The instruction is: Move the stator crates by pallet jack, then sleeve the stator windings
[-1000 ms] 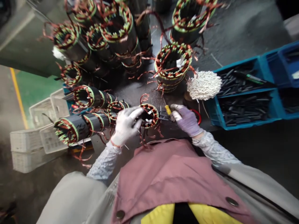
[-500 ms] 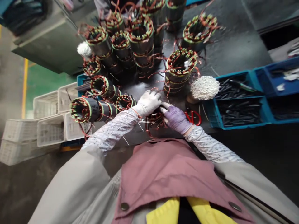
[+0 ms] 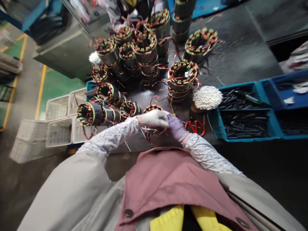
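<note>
My left hand point(image 3: 155, 118), in a white knit glove, is closed with its fingers curled in front of a wound stator point(image 3: 153, 108). What it pinches, if anything, is too small to make out. Pressed up against it is my right hand point(image 3: 176, 127) in a purple glove, its fingers mostly hidden behind the left one. The stator has a ring of copper windings with green-yellow edges, and loose reddish wires hang below my hands. Red-handled scissors point(image 3: 201, 129) lie just right of my right hand.
Several stators point(image 3: 145, 48) stand stacked at the back, and others point(image 3: 85, 114) lie sideways at left. A bundle of white sticks or tubes point(image 3: 207, 97) stands at right, beside blue bins point(image 3: 250, 140) of black pieces. White baskets point(image 3: 59, 131) are at left. Another person's sleeve point(image 3: 112, 12) shows behind.
My left hand has come down and toward me, from lying over the stator to curled against my right hand. More of the stator's top shows. The whole view has shifted slightly.
</note>
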Motion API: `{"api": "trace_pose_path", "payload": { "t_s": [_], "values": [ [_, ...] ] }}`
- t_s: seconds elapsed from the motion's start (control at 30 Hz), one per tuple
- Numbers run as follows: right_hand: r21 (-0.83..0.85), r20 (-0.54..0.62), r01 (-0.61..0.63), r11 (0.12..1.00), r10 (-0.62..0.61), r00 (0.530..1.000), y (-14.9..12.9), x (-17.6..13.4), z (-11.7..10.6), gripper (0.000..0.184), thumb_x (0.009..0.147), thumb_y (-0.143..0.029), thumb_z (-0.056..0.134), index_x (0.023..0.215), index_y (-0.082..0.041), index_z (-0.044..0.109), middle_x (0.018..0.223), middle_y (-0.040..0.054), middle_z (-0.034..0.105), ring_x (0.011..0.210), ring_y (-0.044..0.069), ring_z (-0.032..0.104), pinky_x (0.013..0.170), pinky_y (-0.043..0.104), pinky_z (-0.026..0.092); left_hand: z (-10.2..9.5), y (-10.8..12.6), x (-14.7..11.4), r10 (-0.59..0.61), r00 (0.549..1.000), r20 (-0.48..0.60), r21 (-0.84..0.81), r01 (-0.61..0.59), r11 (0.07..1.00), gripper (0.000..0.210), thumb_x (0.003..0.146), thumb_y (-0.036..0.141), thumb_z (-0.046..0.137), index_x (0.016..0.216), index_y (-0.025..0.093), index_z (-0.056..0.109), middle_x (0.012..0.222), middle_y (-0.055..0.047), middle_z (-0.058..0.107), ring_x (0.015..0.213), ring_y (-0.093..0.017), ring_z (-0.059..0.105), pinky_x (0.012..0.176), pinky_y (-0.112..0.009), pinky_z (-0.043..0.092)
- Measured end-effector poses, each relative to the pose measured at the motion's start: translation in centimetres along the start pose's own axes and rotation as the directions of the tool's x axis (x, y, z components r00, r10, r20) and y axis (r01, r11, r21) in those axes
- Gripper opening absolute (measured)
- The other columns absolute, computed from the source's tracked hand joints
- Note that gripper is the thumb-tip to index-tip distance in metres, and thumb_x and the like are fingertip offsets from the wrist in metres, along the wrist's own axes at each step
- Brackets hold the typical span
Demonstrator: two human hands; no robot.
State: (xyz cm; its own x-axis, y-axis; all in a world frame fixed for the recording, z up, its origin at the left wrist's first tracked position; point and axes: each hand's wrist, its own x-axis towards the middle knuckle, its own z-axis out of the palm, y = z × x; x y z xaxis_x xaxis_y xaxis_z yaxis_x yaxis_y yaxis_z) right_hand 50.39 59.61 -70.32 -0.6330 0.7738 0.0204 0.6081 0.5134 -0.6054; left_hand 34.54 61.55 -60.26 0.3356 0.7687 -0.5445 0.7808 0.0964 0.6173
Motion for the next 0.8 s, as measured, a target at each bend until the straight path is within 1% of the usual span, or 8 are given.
{"api": "trace_pose_path", "payload": {
  "t_s": [0.1, 0.23, 0.37, 0.47, 0.53, 0.63, 0.73, 0.8],
  "values": [
    [0.012, -0.030, 0.084, 0.996, -0.084, 0.996, 0.2, -0.3, 0.4, 0.044, 0.087, -0.015, 0.053, 0.130, -0.018, 0.060, 0.144, 0.0125, 0.050, 0.121, 0.026, 0.054, 0.101, 0.042, 0.048, -0.7, -1.8, -0.1, -0.089, 0.987, -0.133, -0.092, 0.077, 0.993, 0.017, 0.073, 0.018, 0.061, 0.082, 0.015, 0.075, 0.072, 0.000, 0.070, 0.068, -0.011, 0.061, 0.069, -0.021, 0.049],
    [0.018, -0.041, 0.099, 0.995, -0.098, 0.994, 0.2, -0.6, 0.4, 0.043, 0.086, -0.015, 0.054, 0.128, -0.014, 0.060, 0.143, 0.0170, 0.049, 0.122, 0.027, 0.054, 0.103, 0.044, 0.047, -0.4, -3.1, -0.1, -0.121, 0.992, -0.024, -0.188, 0.115, 0.975, 0.013, 0.068, 0.014, 0.062, 0.078, 0.014, 0.071, 0.072, 0.001, 0.067, 0.069, -0.011, 0.058, 0.073, -0.023, 0.047],
    [0.043, -0.071, 0.129, 0.991, -0.126, 0.990, 0.4, -0.6, 0.5, 0.040, 0.086, -0.017, 0.054, 0.125, -0.016, 0.061, 0.142, 0.0156, 0.051, 0.121, 0.027, 0.054, 0.101, 0.045, 0.048, 0.8, -3.1, -1.5, -0.268, 0.960, -0.078, -0.398, 0.216, 0.891, 0.004, 0.064, 0.013, 0.064, 0.066, 0.014, 0.061, 0.062, 0.004, 0.058, 0.059, -0.007, 0.051, 0.061, -0.021, 0.043],
    [0.056, -0.077, 0.144, 0.988, -0.139, 0.987, 0.6, -0.6, 0.7, 0.040, 0.085, -0.017, 0.055, 0.125, -0.016, 0.061, 0.141, 0.0152, 0.052, 0.121, 0.027, 0.054, 0.101, 0.045, 0.048, 1.4, -2.7, -1.4, -0.305, 0.948, 0.088, -0.530, 0.304, 0.792, 0.007, 0.068, 0.018, 0.065, 0.067, 0.014, 0.059, 0.058, 0.004, 0.055, 0.050, -0.007, 0.045, 0.051, -0.022, 0.036],
    [0.060, -0.074, 0.145, 0.988, -0.141, 0.987, 0.7, -0.7, 0.7, 0.042, 0.085, -0.018, 0.056, 0.127, -0.015, 0.060, 0.141, 0.0158, 0.051, 0.122, 0.028, 0.054, 0.102, 0.046, 0.048, 1.6, -2.2, -0.6, -0.302, 0.935, 0.188, -0.567, 0.354, 0.743, 0.006, 0.065, 0.012, 0.064, 0.066, 0.014, 0.059, 0.054, 0.004, 0.054, 0.046, -0.007, 0.044, 0.048, -0.022, 0.035],
    [0.066, -0.076, 0.137, 0.988, -0.132, 0.988, 0.6, -0.8, 0.6, 0.043, 0.085, -0.019, 0.056, 0.128, -0.014, 0.060, 0.140, 0.0156, 0.052, 0.121, 0.027, 0.054, 0.103, 0.045, 0.047, 1.8, -1.9, 0.1, -0.367, 0.920, 0.139, -0.595, 0.374, 0.712, 0.011, 0.062, 0.006, 0.062, 0.063, 0.015, 0.055, 0.051, 0.005, 0.051, 0.043, -0.006, 0.042, 0.048, -0.023, 0.038],
    [0.076, -0.085, 0.141, 0.987, -0.135, 0.987, 0.4, -0.8, 0.6, 0.040, 0.086, -0.019, 0.055, 0.126, -0.014, 0.061, 0.140, 0.0151, 0.053, 0.122, 0.027, 0.054, 0.104, 0.044, 0.046, 1.6, -2.1, -0.8, -0.400, 0.917, -0.019, -0.514, 0.334, 0.790, 0.011, 0.065, 0.007, 0.063, 0.070, 0.014, 0.057, 0.059, 0.004, 0.056, 0.051, -0.007, 0.050, 0.056, -0.023, 0.045],
    [0.075, -0.091, 0.148, 0.986, -0.141, 0.986, 0.3, -0.8, 0.6, 0.039, 0.087, -0.019, 0.054, 0.125, -0.014, 0.061, 0.141, 0.0151, 0.052, 0.123, 0.027, 0.053, 0.105, 0.045, 0.045, 1.2, -2.2, -1.6, -0.293, 0.952, -0.083, -0.303, 0.256, 0.918, 0.013, 0.069, 0.009, 0.063, 0.081, 0.014, 0.062, 0.072, 0.001, 0.064, 0.066, -0.011, 0.059, 0.069, -0.025, 0.049]
  ]
}}
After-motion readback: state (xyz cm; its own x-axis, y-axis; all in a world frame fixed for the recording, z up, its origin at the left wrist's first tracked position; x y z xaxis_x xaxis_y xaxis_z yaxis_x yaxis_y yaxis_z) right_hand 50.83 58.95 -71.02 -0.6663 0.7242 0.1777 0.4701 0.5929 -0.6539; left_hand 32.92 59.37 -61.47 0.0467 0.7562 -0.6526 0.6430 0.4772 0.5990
